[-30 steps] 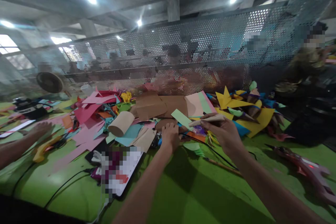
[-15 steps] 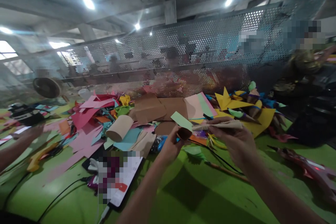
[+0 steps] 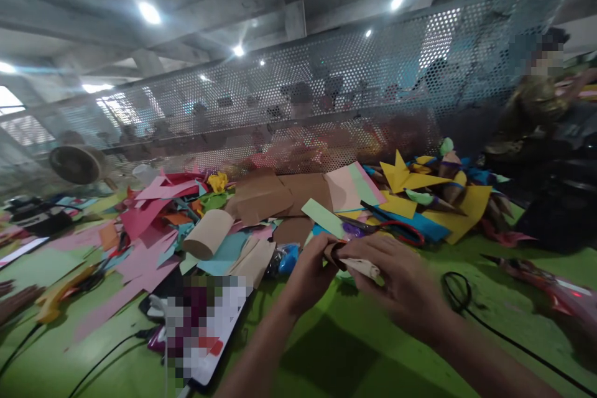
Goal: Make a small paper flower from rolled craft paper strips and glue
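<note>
Beige roll (image 3: pixel 367 268) | under right hand (image 3: pixel 398 277), pinched | left hand (image 3: pixel 308 277) pinching brown paper (image 3: pixel 334 254)

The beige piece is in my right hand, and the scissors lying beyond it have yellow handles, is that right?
Not quite: in the head view, the scissor handles are red, not yellow. The beige piece is in your right hand.
</note>
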